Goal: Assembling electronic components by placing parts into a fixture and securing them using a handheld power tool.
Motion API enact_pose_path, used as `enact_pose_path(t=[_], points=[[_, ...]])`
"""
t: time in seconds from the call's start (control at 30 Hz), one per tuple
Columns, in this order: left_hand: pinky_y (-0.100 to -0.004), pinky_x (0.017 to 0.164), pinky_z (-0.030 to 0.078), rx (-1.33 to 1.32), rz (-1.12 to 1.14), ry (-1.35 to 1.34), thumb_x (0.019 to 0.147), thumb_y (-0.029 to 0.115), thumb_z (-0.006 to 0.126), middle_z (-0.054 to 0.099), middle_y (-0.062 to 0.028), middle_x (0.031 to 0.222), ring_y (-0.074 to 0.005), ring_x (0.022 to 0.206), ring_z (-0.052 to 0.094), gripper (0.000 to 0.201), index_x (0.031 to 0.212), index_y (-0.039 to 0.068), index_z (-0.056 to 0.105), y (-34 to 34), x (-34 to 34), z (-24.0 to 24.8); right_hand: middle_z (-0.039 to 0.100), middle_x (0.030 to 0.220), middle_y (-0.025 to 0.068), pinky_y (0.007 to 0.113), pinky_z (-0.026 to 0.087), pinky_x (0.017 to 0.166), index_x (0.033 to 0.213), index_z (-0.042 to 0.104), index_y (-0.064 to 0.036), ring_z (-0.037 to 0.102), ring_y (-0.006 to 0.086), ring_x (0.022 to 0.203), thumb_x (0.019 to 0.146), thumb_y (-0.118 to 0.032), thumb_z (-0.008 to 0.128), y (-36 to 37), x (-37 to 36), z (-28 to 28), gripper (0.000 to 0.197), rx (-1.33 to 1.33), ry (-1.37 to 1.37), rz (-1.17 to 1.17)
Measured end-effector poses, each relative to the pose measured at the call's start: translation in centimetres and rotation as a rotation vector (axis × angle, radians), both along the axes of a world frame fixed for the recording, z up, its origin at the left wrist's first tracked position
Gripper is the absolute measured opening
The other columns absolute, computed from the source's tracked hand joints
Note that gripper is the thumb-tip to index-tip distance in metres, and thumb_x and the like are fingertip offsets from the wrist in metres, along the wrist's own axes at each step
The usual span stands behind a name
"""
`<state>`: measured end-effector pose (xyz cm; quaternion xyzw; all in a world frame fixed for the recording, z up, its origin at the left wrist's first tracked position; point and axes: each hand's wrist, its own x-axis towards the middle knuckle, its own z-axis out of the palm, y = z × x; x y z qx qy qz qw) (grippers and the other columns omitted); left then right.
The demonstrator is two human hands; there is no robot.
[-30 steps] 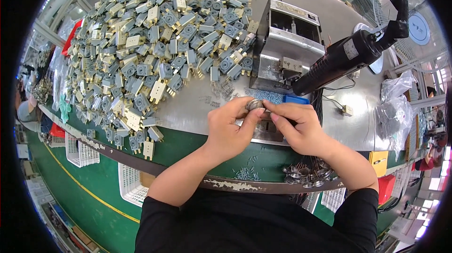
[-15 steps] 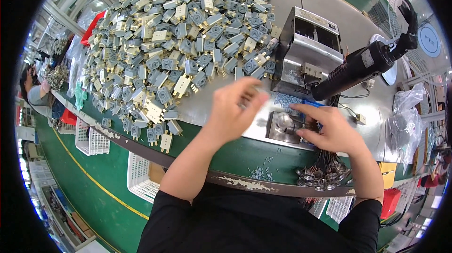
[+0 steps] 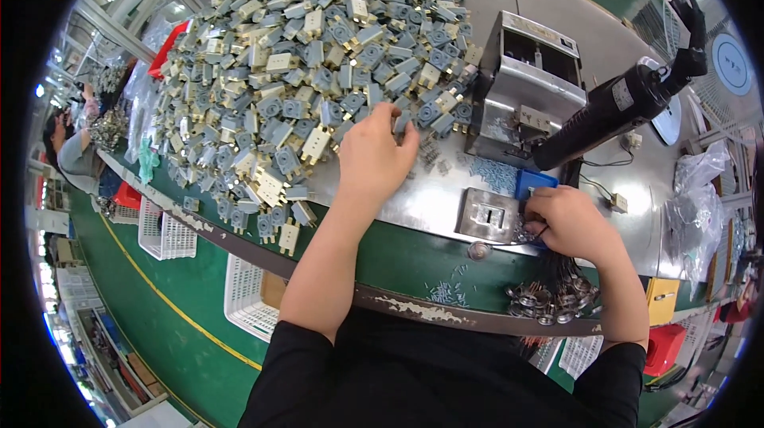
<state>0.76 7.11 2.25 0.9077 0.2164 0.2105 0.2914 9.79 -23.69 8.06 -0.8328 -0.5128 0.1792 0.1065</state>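
My left hand (image 3: 374, 151) is at the near right edge of a large heap of grey and cream plug-like blocks (image 3: 278, 109). Its thumb and forefinger curl around a grey block (image 3: 402, 121). My right hand (image 3: 570, 222) is closed beside a flat metal jig (image 3: 486, 215), fingers down among small shiny parts and dark wires; what it pinches is hidden. A slot shows in the jig's bare top. Just in front of it lies a small round metal part (image 3: 478, 250). A blue tray (image 3: 535, 182) stands behind my right fingers.
Behind the jig are loose screws (image 3: 493, 173), a metal box-shaped machine (image 3: 521, 82) and a slanting black powered screwdriver (image 3: 597, 121). More screws (image 3: 447, 294) lie on the green mat. Wired round metal parts (image 3: 551, 300) bunch at the table's front edge. White crates (image 3: 248, 300) stand below.
My left hand has moved from near the jig to the heap. My right hand has drawn off the jig and closed. The round metal part has gone from the jig to the mat.
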Motion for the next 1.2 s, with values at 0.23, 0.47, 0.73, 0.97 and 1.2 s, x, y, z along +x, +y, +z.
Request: enact_pose_path(t=[0.23,0.47,0.73,0.97,1.2], points=[[-0.0296,0.065,0.056,-1.425,-0.246,-0.454,0.104,0.013,0.054,0.074,-0.0100,0.100,-0.0210,0.076,0.074,0.032,0.132,-0.001,0.062,1.2,-1.2,0.3,0.067,0.091,0.0174,0.049,0.053,0.081,0.093,0.064,-0.0001,0.066,0.0416,0.087,0.082,-0.008,0.074,-0.7,-0.3,0.1,0.017,0.034,-0.048,0.006],[-0.0400,0.086,0.065,-1.582,-0.452,-0.424,0.106,0.008,0.055,0.067,-0.0201,0.132,-0.0340,0.114,0.073,0.043,0.147,0.000,0.046,0.2,-1.2,0.3,0.066,0.093,0.0181,0.045,0.052,0.074,0.098,0.061,0.0000,0.065,0.0421,0.086,0.079,0.006,0.069,-0.6,-0.1,0.8,0.021,0.220,0.096,-0.159],[-0.0382,0.083,0.067,-1.588,-0.641,-0.389,0.104,0.006,0.062,0.060,-0.0284,0.139,-0.0369,0.114,0.072,0.052,0.151,0.011,0.042,-1.3,-2.3,-0.1,0.063,0.089,0.0141,0.039,0.050,0.070,0.108,0.069,-0.0007,0.064,0.0333,0.079,0.076,0.013,0.063,0.0,-0.6,1.2,0.036,0.443,0.078,-0.238],[-0.0338,0.074,0.064,-1.480,-0.617,-0.347,0.100,0.006,0.065,0.063,-0.0251,0.135,-0.0305,0.104,0.074,0.058,0.154,0.012,0.043,-1.8,-2.1,-0.2,0.063,0.083,0.0114,0.035,0.050,0.066,0.097,0.073,0.0000,0.064,0.0257,0.074,0.084,0.011,0.067,-1.1,-0.2,0.8,0.018,0.475,0.024,-0.189],[-0.0255,0.077,0.053,-1.182,-0.611,-0.199,0.098,0.000,0.065,0.065,-0.0168,0.136,-0.0160,0.088,0.063,0.059,0.154,0.001,0.047,-3.7,-1.9,-0.2,0.065,0.081,0.0098,0.029,0.050,0.062,0.096,0.073,0.0030,0.065,0.0183,0.070,0.081,0.017,0.063,-1.6,0.3,1.1,0.023,0.601,0.020,-0.236]])
